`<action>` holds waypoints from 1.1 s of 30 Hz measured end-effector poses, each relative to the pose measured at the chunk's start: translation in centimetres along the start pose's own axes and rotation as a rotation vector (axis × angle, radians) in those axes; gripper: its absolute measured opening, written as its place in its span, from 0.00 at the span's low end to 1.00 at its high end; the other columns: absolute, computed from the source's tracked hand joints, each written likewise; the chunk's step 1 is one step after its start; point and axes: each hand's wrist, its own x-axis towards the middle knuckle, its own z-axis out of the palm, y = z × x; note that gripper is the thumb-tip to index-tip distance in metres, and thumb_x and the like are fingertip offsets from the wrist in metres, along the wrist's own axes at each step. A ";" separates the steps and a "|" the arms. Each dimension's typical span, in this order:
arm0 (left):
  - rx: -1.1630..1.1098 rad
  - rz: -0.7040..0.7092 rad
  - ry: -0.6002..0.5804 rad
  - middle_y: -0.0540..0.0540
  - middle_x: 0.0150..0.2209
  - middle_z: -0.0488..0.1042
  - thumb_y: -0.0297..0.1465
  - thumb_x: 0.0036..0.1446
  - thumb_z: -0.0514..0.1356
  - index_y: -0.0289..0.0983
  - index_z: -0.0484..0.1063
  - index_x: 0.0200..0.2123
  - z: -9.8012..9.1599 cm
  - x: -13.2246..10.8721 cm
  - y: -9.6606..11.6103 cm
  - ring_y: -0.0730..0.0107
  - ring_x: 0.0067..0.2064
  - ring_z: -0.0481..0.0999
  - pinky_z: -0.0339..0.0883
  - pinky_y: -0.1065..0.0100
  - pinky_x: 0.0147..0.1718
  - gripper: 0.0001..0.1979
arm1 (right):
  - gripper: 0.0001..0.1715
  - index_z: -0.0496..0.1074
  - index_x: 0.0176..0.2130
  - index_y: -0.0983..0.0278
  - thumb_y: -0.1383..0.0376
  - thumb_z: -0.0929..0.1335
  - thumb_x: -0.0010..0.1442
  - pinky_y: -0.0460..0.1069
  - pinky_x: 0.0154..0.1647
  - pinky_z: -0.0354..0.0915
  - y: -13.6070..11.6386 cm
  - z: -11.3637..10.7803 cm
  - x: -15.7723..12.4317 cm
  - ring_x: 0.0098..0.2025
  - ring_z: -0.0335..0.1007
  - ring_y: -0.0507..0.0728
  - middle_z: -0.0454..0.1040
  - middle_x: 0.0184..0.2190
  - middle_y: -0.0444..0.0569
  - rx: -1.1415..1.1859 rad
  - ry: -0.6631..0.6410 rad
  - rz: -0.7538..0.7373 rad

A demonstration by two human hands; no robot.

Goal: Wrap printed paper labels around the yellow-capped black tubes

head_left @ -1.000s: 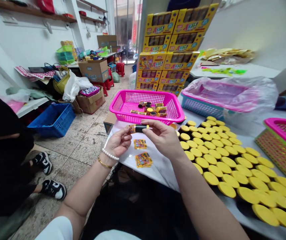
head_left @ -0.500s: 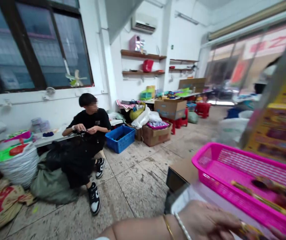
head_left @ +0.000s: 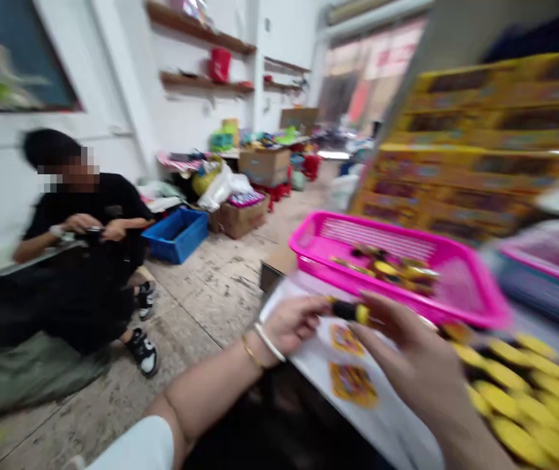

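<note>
Between my two hands is a small black and yellow cylinder [head_left: 347,310], blurred and lying roughly level. My left hand [head_left: 291,323] is closed, its thumb and fingers pinching the cylinder's left end. Thumb and fingers of my right hand [head_left: 406,352] meet around its yellow right end. Below them, printed yellow-orange cards [head_left: 352,384] lie on the white tabletop [head_left: 308,356]. Just beyond my hands stands a pink plastic basket [head_left: 475,261] with several gold, black and yellow pieces [head_left: 391,269] inside. Many black pieces with round yellow tops [head_left: 528,391] stand grouped to the right.
Stacked yellow boxes [head_left: 455,163] rise behind the basket. A pink-rimmed bin [head_left: 553,261] is at the right. At the left a seated co-worker [head_left: 78,228] handles something small. A blue crate [head_left: 176,235] and a cardboard box [head_left: 240,215] stand on the floor.
The view has swung right and down, bringing the table, the yellow-topped pieces and my right hand into fuller view. My hands now hold the cylinder together in front of the basket.
</note>
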 end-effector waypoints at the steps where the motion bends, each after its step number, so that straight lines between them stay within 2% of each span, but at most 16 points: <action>1: -0.007 0.020 -0.013 0.52 0.22 0.69 0.25 0.49 0.70 0.30 0.75 0.27 -0.1 0.0 0.2 0.88 0.15 0.54 0.36 0.80 0.11 0.06 | 0.19 0.72 0.51 0.57 0.57 0.73 0.60 0.59 0.42 0.77 -0.7 -0.2 -0.1 0.38 0.80 0.61 0.80 0.41 0.53 -0.011 0.027 0.087; 3: -0.019 0.030 -0.050 0.51 0.23 0.70 0.26 0.49 0.70 0.29 0.75 0.28 -0.5 0.4 0.6 0.88 0.16 0.57 0.38 0.81 0.11 0.07 | 0.15 0.74 0.46 0.59 0.59 0.72 0.59 0.59 0.45 0.77 -1.8 -0.2 0.2 0.38 0.80 0.60 0.80 0.38 0.51 -0.038 0.074 0.109; 6: -0.062 0.040 -0.092 0.49 0.26 0.73 0.25 0.53 0.68 0.29 0.76 0.32 -1.3 0.9 0.6 0.87 0.17 0.60 0.43 0.83 0.11 0.05 | 0.14 0.76 0.44 0.60 0.61 0.73 0.57 0.57 0.46 0.76 -2.5 0.2 0.8 0.38 0.79 0.59 0.80 0.36 0.49 -0.085 0.166 0.137; 9: -0.120 0.028 -0.058 0.48 0.28 0.75 0.24 0.56 0.66 0.29 0.76 0.33 -1.6 1.0 0.6 0.86 0.18 0.61 0.45 0.83 0.11 0.03 | 0.15 0.76 0.44 0.60 0.60 0.74 0.56 0.57 0.45 0.78 -2.5 0.1 1.0 0.38 0.80 0.59 0.81 0.37 0.48 0.196 0.210 0.262; 12: -0.159 0.000 -0.059 0.48 0.27 0.75 0.24 0.56 0.66 0.30 0.75 0.33 -1.4 1.1 0.5 0.86 0.17 0.61 0.46 0.83 0.10 0.03 | 0.16 0.75 0.43 0.60 0.58 0.75 0.55 0.57 0.43 0.79 -1.9 0.0 1.2 0.38 0.81 0.58 0.81 0.36 0.47 0.482 0.184 0.396; 16: -0.156 -0.017 -0.118 0.51 0.25 0.72 0.24 0.55 0.67 0.30 0.75 0.33 -1.0 1.4 0.3 0.86 0.17 0.60 0.46 0.83 0.10 0.04 | 0.18 0.76 0.40 0.61 0.57 0.77 0.51 0.56 0.45 0.78 -1.5 0.1 1.3 0.38 0.81 0.58 0.82 0.35 0.47 0.565 0.103 0.467; 23: -0.101 -0.047 -0.165 0.51 0.24 0.71 0.24 0.57 0.65 0.28 0.75 0.32 -0.8 1.6 0.3 0.87 0.16 0.59 0.46 0.83 0.10 0.04 | 0.15 0.73 0.38 0.61 0.58 0.76 0.52 0.54 0.43 0.78 -2.0 0.5 1.0 0.38 0.81 0.58 0.82 0.35 0.48 0.443 0.112 0.467; 29: -0.063 -0.022 -0.149 0.50 0.24 0.71 0.25 0.55 0.66 0.29 0.73 0.28 -0.4 1.8 0.3 0.88 0.16 0.58 0.45 0.83 0.10 0.06 | 0.12 0.72 0.40 0.60 0.60 0.72 0.56 0.53 0.42 0.78 -2.3 0.3 0.6 0.36 0.82 0.58 0.82 0.34 0.48 0.104 0.091 0.363; 31: -0.042 0.002 -0.150 0.50 0.24 0.71 0.27 0.52 0.68 0.29 0.74 0.28 -0.4 1.9 0.1 0.88 0.16 0.58 0.44 0.82 0.10 0.07 | 0.12 0.73 0.41 0.60 0.60 0.72 0.56 0.54 0.43 0.78 -2.5 0.2 0.6 0.36 0.82 0.58 0.82 0.36 0.48 0.014 0.088 0.310; 33: -0.008 0.045 -0.160 0.50 0.24 0.71 0.29 0.49 0.70 0.28 0.75 0.29 -0.4 2.0 0.0 0.87 0.17 0.60 0.44 0.82 0.11 0.09 | 0.12 0.72 0.41 0.59 0.60 0.72 0.56 0.55 0.46 0.78 -2.6 0.2 0.5 0.40 0.82 0.59 0.82 0.42 0.50 0.042 0.084 0.287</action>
